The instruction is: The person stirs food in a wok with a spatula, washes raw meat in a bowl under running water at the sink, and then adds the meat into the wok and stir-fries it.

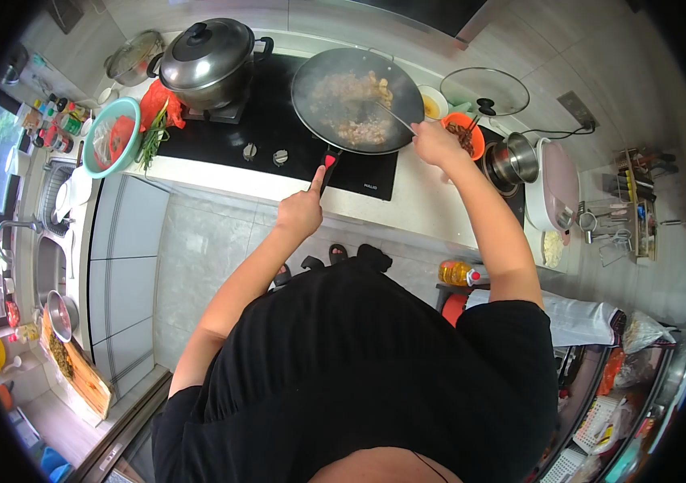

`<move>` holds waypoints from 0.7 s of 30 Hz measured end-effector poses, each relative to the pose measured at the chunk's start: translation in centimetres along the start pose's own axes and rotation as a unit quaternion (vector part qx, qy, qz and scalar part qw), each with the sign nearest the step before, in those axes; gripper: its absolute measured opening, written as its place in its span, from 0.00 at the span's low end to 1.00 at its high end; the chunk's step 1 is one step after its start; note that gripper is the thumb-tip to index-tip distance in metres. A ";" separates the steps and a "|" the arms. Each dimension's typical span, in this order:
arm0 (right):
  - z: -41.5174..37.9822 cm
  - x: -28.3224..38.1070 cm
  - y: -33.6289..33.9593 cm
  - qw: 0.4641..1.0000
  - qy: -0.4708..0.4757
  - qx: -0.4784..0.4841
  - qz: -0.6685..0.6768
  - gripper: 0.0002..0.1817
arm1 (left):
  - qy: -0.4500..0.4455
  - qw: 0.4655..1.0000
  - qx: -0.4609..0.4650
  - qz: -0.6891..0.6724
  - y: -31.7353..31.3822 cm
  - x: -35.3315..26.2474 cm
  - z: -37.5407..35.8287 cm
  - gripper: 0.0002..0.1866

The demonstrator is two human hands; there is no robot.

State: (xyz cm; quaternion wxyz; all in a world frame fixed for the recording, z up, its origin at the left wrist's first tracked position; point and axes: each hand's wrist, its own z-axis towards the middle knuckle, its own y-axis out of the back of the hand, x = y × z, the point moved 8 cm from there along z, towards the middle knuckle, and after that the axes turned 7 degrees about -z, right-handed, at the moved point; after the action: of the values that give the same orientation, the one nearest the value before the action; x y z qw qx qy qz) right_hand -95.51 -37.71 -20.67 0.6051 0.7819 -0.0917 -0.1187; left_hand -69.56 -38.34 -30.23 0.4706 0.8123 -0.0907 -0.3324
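A dark wok (323,125) sits on the black cooktop, with chopped, browned food (351,98) steaming inside it. My left hand (301,212) is closed around the wok's handle (327,171), its index finger laid along the top. My right hand (437,145), at the wok's right rim, is closed on the thin metal handle of a spatula (395,117). The spatula's head is lost among the food and steam. Just beyond my right hand stands an orange bowl (478,145) of dark brown food with chopsticks in it.
A lidded steel pot (206,68) stands on the cooktop's left. Left of it are a red plastic bag (160,103), green onions (152,143) and a turquoise basin (100,165). A glass lid (504,84), steel pots (513,161) and a pink-lidded appliance (556,181) stand right. An oil bottle (457,274) is lower right.
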 end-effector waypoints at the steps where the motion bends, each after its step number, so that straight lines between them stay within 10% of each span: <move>1: 0.2 0.2 0.0 1.000 -0.002 -0.009 0.009 0.13 | -0.002 1.000 -0.002 0.002 0.0 0.0 0.0 0.44; 9: -0.6 -1.5 1.6 0.989 0.013 0.099 -0.108 0.14 | 0.002 1.000 0.004 -0.005 0.0 0.1 0.0 0.44; 21: 3.6 -1.7 -3.3 0.992 -0.004 -0.004 0.130 0.18 | -0.004 1.000 -0.001 0.013 0.1 -0.1 -0.1 0.44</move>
State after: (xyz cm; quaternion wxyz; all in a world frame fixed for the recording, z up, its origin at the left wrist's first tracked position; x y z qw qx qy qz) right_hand -98.18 -39.76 -24.63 0.6180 0.7606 -0.1943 -0.0424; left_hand -69.58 -38.24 -30.04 0.4757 0.8091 -0.1029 -0.3293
